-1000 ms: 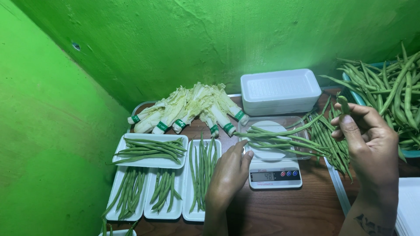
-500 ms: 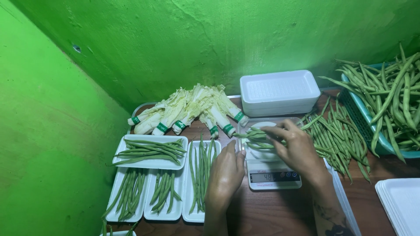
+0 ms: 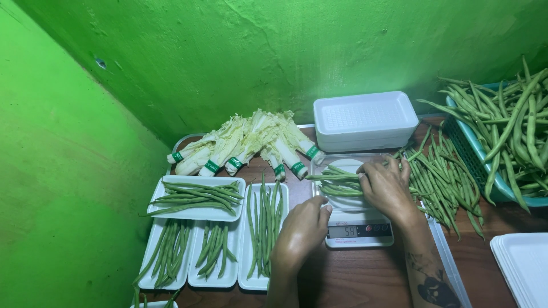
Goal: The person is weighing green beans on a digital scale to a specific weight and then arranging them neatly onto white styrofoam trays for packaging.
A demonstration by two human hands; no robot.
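Right hand (image 3: 387,185): fingers (image 3: 374,171) curled down onto a bunch of green beans (image 3: 337,181), pressing them on a white tray that sits on the digital kitchen scale (image 3: 358,228). Looks clamped on the beans, though the fingertips are partly hidden.

Left hand (image 3: 301,231): fingers folded together, knuckles at the scale's left edge, touching it or just beside it; can't tell if it holds anything.

Scale sits on a brown wooden surface (image 3: 365,276). Loose pile of beans (image 3: 442,179) just right of the scale; a teal basket (image 3: 482,165) heaped with more further right. Stack of white foam trays (image 3: 365,120) behind the scale. Left of the hands: four filled bean trays (image 3: 197,197). Banded napa cabbage pieces (image 3: 245,142) lie against the green wall (image 3: 257,51).
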